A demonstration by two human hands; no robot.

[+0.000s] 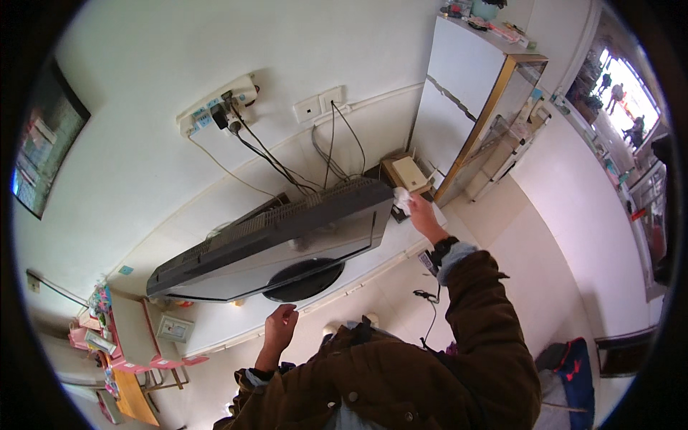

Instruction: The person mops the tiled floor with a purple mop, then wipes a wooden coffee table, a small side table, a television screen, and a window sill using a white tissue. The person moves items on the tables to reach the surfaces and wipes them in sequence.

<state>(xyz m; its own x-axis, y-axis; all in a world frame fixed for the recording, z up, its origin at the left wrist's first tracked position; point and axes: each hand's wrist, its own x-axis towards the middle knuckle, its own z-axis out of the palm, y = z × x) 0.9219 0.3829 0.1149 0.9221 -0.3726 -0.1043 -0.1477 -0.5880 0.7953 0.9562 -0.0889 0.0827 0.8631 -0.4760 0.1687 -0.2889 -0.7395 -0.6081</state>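
Observation:
My right hand [423, 214] grips a crumpled white cloth or tissue [401, 200] at the right end of a television, close against its dark casing. The flat-screen television [301, 236] has a black frame and stands on an oval glossy black base [304, 280]. A white TV cabinet [215, 325] carries it. In front of the cabinet's edge, below the base, my left hand [279, 329] hangs with its fingers curled in, apparently holding nothing. The palm sides of both hands are mostly hidden.
Behind the television, cables run up to a power strip [217, 107] and wall sockets [318, 105]. A white router [409, 173] sits beside a tall cabinet [457, 102]. A framed photo [174, 328] stands at the left, near pink-trimmed boxes [131, 333]. A black cord [431, 306] dangles by my right sleeve.

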